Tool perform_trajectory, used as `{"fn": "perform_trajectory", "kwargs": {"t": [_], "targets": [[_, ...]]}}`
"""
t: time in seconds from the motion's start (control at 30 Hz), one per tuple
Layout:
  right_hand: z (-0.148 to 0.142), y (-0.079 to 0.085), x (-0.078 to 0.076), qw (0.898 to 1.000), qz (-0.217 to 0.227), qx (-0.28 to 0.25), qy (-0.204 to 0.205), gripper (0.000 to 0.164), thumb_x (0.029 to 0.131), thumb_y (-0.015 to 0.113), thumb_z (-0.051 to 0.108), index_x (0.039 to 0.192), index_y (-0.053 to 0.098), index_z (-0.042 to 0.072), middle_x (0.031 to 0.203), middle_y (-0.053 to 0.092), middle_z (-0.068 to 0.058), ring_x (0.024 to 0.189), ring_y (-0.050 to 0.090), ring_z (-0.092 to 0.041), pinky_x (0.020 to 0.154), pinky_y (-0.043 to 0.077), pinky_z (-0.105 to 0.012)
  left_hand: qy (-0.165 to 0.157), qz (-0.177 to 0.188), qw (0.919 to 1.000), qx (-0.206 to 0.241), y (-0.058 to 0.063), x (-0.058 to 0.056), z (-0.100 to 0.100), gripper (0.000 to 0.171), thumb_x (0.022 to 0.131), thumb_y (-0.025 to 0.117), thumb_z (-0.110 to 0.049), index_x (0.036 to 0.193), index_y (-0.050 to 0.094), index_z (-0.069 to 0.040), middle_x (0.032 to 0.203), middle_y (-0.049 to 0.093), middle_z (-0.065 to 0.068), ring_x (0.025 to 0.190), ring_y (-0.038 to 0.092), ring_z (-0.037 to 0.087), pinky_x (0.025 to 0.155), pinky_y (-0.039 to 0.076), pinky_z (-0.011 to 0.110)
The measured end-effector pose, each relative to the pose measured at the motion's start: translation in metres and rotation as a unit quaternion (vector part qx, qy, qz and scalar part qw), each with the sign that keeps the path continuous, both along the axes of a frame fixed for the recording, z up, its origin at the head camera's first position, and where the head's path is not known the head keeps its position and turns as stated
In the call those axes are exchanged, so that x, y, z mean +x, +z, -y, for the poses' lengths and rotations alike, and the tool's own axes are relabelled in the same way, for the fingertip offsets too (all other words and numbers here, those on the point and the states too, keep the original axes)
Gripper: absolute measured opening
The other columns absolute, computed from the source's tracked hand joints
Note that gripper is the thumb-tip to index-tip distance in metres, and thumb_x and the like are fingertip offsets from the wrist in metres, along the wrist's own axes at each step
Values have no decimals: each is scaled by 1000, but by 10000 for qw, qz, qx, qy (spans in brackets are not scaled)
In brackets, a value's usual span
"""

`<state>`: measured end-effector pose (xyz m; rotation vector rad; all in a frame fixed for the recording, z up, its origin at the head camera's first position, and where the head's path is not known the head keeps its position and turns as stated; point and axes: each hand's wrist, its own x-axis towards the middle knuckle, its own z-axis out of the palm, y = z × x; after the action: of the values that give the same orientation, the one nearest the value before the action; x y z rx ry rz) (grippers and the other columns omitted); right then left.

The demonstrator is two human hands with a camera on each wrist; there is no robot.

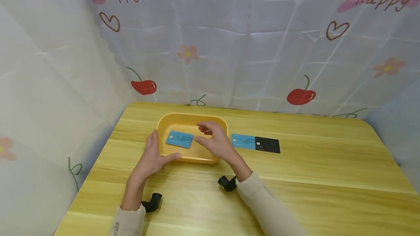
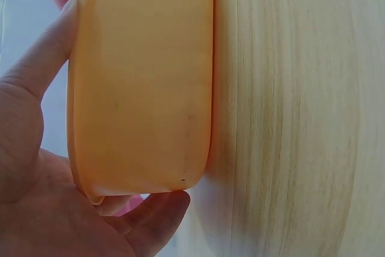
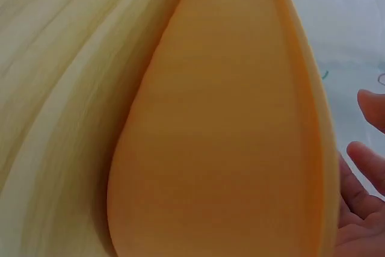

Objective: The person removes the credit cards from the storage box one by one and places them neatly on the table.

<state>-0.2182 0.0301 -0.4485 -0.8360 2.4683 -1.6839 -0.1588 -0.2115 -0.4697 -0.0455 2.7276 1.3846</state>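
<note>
A yellow plastic tray point(image 1: 197, 160) with rounded corners stands on the table. My left hand point(image 1: 152, 159) grips its near left corner, thumb on the front rim and fingers against the left end; in the left wrist view the fingertips point(image 2: 171, 206) touch the end wall. Inside the tray lies a blue VIP card point(image 1: 179, 139), with another card edge showing beneath its right side. My right hand point(image 1: 217, 142) hovers over the right half of the tray, fingers loosely bent and parted, holding nothing. Its fingertips are just right of the blue card.
On the table right of the tray, a second blue VIP card point(image 1: 243, 141) lies beside a black VIP card point(image 1: 267, 145), their edges meeting. Black wrist devices point(image 1: 152, 202) sit at both wrists. A white printed curtain point(image 1: 229, 46) hangs behind the wooden table point(image 1: 328, 163).
</note>
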Motion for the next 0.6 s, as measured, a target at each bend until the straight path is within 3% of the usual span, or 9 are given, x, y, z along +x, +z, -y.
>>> {"fn": "perform_trajectory", "kwargs": {"t": [0.2, 0.6], "targets": [[24, -6, -7, 9985, 148, 532, 23, 44, 91, 71, 11, 130, 59, -4, 126, 58, -21, 113, 55, -38, 97, 45, -48, -71, 65, 9999, -98, 1, -2, 1, 130, 78, 82, -47, 154, -10, 4, 158, -4, 25, 143, 11, 44, 112, 21, 58], [58, -17, -13, 9836, 167, 1787, -162, 53, 89, 74, 23, 135, 58, 3, 130, 51, -14, 114, 51, -27, 92, 47, -38, -111, 64, 9998, -127, 1, -1, 2, 127, 80, 81, -42, 153, -11, 7, 158, -5, 27, 144, 9, 46, 112, 21, 59]]}}
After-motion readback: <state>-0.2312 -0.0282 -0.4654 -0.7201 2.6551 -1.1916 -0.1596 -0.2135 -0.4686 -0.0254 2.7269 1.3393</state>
